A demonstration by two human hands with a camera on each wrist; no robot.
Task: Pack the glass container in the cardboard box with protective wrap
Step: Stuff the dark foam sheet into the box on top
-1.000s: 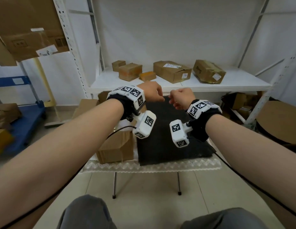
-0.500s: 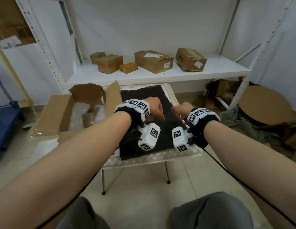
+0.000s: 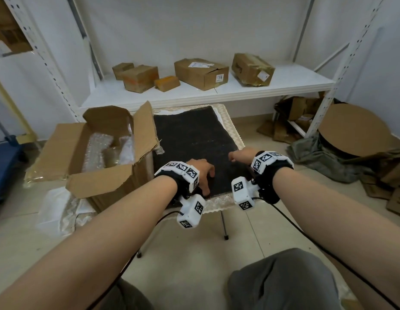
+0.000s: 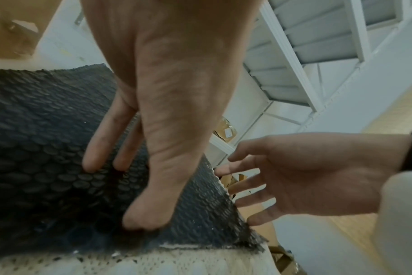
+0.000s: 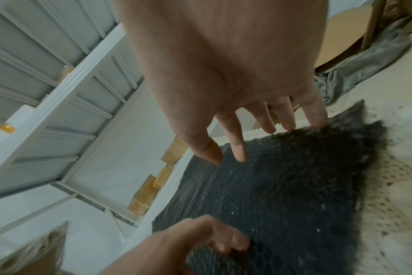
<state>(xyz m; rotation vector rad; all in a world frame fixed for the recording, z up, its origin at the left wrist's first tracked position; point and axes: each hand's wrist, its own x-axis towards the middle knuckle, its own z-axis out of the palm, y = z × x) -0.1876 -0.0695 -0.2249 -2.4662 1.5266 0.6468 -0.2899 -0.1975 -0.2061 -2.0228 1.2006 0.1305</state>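
An open cardboard box [image 3: 100, 182] stands on the left of the small table, with clear bubble wrap [image 3: 95, 151] inside and something glassy [image 3: 113, 153] half hidden in it. A black bubble-wrap sheet [image 3: 190, 139] lies flat beside the box. My left hand [image 3: 207, 182] rests on the sheet's near edge, thumb and straight fingers [image 4: 92, 163] pressing on the wrap [image 4: 35, 148]. My right hand [image 3: 233, 156] hovers at the sheet's right edge, fingers spread, its fingertips [image 5: 318, 124] touching the wrap [image 5: 282, 186]. Neither hand holds anything.
The table's lace cloth [image 3: 219, 203] shows under the wrap. Behind it runs a white shelf [image 3: 284, 86] with several taped cartons [image 3: 201, 72]. On the floor to the right are a round cardboard disc [image 3: 355, 130], grey cloth [image 3: 324, 157] and loose cartons.
Both hands came down from loose fists above the table onto the black wrap and opened their fingers. The head view tilted down, bringing the open box into sight.
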